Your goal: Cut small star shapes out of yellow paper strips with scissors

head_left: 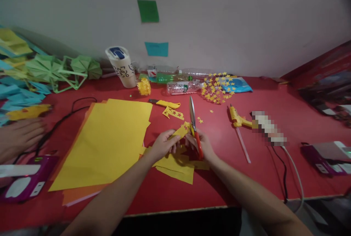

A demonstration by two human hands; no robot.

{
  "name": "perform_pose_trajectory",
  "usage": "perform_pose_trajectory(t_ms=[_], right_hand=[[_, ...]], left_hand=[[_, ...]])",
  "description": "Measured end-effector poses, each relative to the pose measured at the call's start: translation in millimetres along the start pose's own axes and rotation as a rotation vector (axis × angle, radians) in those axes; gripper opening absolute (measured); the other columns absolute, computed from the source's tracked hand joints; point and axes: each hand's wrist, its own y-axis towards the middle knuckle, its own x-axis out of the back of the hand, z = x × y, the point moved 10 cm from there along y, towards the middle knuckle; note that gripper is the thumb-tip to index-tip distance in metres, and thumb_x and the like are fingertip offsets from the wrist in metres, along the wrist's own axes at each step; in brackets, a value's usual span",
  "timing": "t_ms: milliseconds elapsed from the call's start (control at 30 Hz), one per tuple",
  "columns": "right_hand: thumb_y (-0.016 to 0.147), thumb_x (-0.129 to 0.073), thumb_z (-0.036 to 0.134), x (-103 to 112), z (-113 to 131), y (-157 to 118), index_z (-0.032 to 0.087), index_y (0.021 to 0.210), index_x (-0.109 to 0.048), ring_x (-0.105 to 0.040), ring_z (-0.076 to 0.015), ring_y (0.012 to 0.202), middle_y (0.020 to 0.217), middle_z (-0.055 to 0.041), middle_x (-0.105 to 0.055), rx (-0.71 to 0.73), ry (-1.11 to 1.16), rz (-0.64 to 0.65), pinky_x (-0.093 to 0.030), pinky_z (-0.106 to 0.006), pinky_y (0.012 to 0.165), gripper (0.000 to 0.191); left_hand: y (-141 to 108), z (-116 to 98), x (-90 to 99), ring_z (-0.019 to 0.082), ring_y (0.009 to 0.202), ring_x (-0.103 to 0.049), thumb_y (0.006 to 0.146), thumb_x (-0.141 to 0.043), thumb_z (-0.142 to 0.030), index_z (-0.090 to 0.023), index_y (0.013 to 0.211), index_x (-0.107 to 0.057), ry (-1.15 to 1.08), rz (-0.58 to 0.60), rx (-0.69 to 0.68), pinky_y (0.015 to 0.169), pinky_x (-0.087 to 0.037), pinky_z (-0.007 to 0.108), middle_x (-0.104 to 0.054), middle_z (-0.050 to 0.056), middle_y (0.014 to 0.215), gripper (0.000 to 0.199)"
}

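Note:
A strip of yellow paper with star-shaped cuts is pinched in my left hand. My right hand grips red-handled scissors, their blades pointing up and away beside the strip's far end. Under both hands lie yellow paper scraps. A few small cut stars rest on the red table just beyond the scissors. Behind my left hand sit a cut-out yellow strip with star holes and a yellow utility knife.
A stack of yellow and orange paper lies left. At the back stand a tumbler, plastic bottles and a cluster of yellow stars. A glue gun and power strip lie right. Another person's hand rests far left.

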Motion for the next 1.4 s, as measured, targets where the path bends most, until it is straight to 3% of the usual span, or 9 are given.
perform_pose_trajectory(t_ms=[167,267,433,500,633,733,933,1200,1400], right_hand=[[0.069,-0.077,0.058,9,5,5,0.023,0.069,-0.052,-0.037,-0.0087,0.04,0.048,0.0065,-0.05,0.006,-0.109,0.005,-0.029,-0.023,0.041,0.044],[0.069,-0.073,0.062,14,6,10,0.022,0.07,-0.053,-0.04,-0.0102,0.043,0.049,0.0066,-0.046,0.018,-0.203,0.003,-0.032,-0.024,0.044,0.045],[0.072,-0.07,0.064,12,14,13,0.021,0.079,-0.056,-0.05,-0.0154,0.061,0.067,0.0013,-0.054,0.066,-0.375,0.064,-0.042,-0.028,0.056,0.046],[0.073,-0.069,0.066,9,20,11,0.022,0.08,-0.054,-0.049,-0.0163,0.065,0.07,0.0008,-0.053,0.083,-0.444,0.115,-0.042,-0.029,0.06,0.047],[0.08,-0.062,0.069,-5,21,2,0.021,0.076,-0.052,-0.046,-0.0153,0.063,0.068,0.0009,-0.052,0.049,-0.601,0.334,-0.04,-0.029,0.06,0.05],[0.082,-0.059,0.071,-2,19,-3,0.021,0.076,-0.051,-0.048,-0.0158,0.063,0.068,0.0008,-0.053,0.02,-0.716,0.38,-0.04,-0.029,0.062,0.051],[0.081,-0.056,0.077,3,19,-4,0.022,0.073,-0.045,-0.044,-0.0149,0.059,0.065,0.0019,-0.05,0.005,-0.804,0.403,-0.036,-0.029,0.058,0.056],[0.08,-0.059,0.077,3,13,-3,0.023,0.067,-0.039,-0.036,-0.0121,0.056,0.06,0.0049,-0.04,-0.001,-0.784,0.432,-0.031,-0.026,0.053,0.059],[0.08,-0.062,0.076,0,7,-5,0.021,0.069,-0.045,-0.036,-0.0123,0.058,0.063,0.0042,-0.042,-0.052,-0.708,0.475,-0.032,-0.027,0.053,0.058]], left_hand=[[2,-6,23.7,0.01,0.051,-0.059,0.072,-0.069,-0.049,-0.018,0.078,-0.056,-0.186,-0.161,-0.032,0.048,-0.041,0.022,-0.066,0.0,0.065,0.034],[3,-9,37.9,0.008,0.048,-0.053,0.071,-0.07,-0.047,-0.018,0.074,-0.054,-0.268,-0.247,-0.067,0.05,-0.041,0.023,-0.065,-0.001,0.065,0.033],[3,-12,52.0,0.008,0.044,-0.046,0.072,-0.068,-0.042,-0.021,0.07,-0.049,-0.324,-0.328,-0.078,0.048,-0.037,0.023,-0.061,-0.004,0.059,0.028],[0,-16,57.1,0.009,0.046,-0.048,0.075,-0.065,-0.038,-0.022,0.07,-0.049,-0.332,-0.358,-0.089,0.049,-0.039,0.024,-0.06,-0.005,0.058,0.024],[-7,-31,67.1,0.011,0.051,-0.053,0.081,-0.063,-0.034,-0.023,0.072,-0.052,-0.308,-0.411,-0.17,0.054,-0.043,0.026,-0.063,-0.003,0.062,0.018],[-10,-42,72.5,0.01,0.048,-0.051,0.081,-0.065,-0.034,-0.023,0.071,-0.051,-0.303,-0.471,-0.213,0.052,-0.041,0.025,-0.06,-0.004,0.06,0.021],[-2,-59,67.6,0.011,0.052,-0.055,0.078,-0.067,-0.036,-0.022,0.07,-0.058,-0.323,-0.533,-0.279,0.057,-0.045,0.027,-0.062,-0.003,0.06,0.019],[-2,-44,59.3,0.01,0.047,-0.055,0.077,-0.067,-0.035,-0.02,0.068,-0.057,-0.317,-0.486,-0.196,0.049,-0.039,0.024,-0.063,-0.003,0.059,0.02],[-6,-42,53.1,0.008,0.044,-0.052,0.079,-0.065,-0.035,-0.02,0.072,-0.056,-0.308,-0.461,-0.163,0.044,-0.036,0.022,-0.062,-0.003,0.058,0.019]])
